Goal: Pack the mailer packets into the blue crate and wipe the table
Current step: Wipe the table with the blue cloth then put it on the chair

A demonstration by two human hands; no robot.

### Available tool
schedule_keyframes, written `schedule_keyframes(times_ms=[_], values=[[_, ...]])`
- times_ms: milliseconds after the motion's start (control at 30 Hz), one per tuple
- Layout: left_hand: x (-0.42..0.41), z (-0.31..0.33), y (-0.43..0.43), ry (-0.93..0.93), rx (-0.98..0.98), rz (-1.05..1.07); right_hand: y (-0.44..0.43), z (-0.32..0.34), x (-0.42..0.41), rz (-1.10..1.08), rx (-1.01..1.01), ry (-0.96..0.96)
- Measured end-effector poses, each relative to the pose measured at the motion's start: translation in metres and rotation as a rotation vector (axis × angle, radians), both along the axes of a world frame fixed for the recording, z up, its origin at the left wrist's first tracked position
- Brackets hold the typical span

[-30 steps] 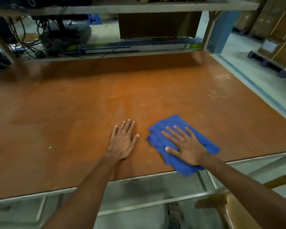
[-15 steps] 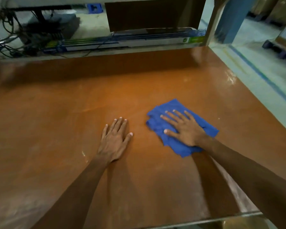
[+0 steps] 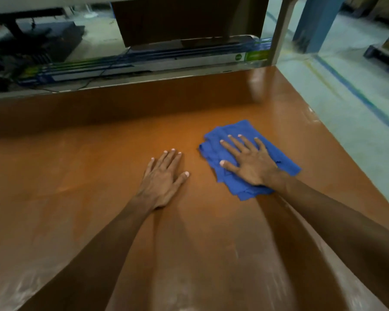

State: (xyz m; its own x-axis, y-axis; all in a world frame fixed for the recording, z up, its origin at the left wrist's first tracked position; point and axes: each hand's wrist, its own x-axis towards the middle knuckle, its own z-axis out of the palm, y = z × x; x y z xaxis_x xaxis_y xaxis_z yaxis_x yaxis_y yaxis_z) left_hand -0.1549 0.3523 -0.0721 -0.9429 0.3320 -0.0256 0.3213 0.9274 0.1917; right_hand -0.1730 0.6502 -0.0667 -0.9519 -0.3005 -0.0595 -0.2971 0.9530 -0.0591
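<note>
Both forearms run off the bottom of the frame, and the near edge of the tabletop (image 3: 76, 176) is cut off with them. The right hand (image 3: 249, 162), fingers spread, presses flat on the blue cloth (image 3: 231, 131) right of centre, hiding its middle. The left hand (image 3: 162, 180) rests flat just beside it, fingers close together. Beyond the far edge a long box (image 3: 144, 63) and dark gear (image 3: 43, 39) blur; a post (image 3: 281, 30) stands at the right corner.

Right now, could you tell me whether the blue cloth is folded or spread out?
Folded: the blue cloth shows stacked layered edges beneath the flat right hand.
</note>
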Motion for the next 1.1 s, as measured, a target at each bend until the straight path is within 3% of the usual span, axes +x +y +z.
schedule_keyframes(times_ms=[67,200,367,500,633,767,833,967,1100], values=[[-0.019,-0.001,0.016,0.007,0.002,-0.014,0.017,0.0,-0.01,0.127,-0.005,-0.005],[-0.053,0.002,0.042,-0.033,-0.011,-0.067,0.073,0.002,-0.063,-0.32,-0.006,0.006],[-0.098,0.003,0.078,-0.026,0.012,-0.054,0.096,0.0,-0.087,-0.029,0.007,0.013],[-0.103,-0.002,0.086,0.053,0.016,-0.02,0.135,-0.002,-0.142,-0.338,-0.019,0.031],[-0.102,-0.005,0.084,0.077,0.023,-0.016,0.149,0.001,-0.195,-0.289,-0.039,0.012],[-0.104,-0.007,0.083,0.08,0.035,-0.011,0.16,0.005,-0.233,-0.514,-0.092,-0.001],[-0.106,-0.007,0.083,0.077,0.045,-0.008,0.15,0.005,-0.24,-0.521,-0.088,0.007],[-0.107,-0.007,0.083,0.079,0.044,-0.009,0.133,0.002,-0.213,-0.222,-0.058,-0.009],[-0.105,-0.005,0.083,0.074,0.027,-0.011,0.141,0.0,-0.158,-0.496,-0.097,0.059]])
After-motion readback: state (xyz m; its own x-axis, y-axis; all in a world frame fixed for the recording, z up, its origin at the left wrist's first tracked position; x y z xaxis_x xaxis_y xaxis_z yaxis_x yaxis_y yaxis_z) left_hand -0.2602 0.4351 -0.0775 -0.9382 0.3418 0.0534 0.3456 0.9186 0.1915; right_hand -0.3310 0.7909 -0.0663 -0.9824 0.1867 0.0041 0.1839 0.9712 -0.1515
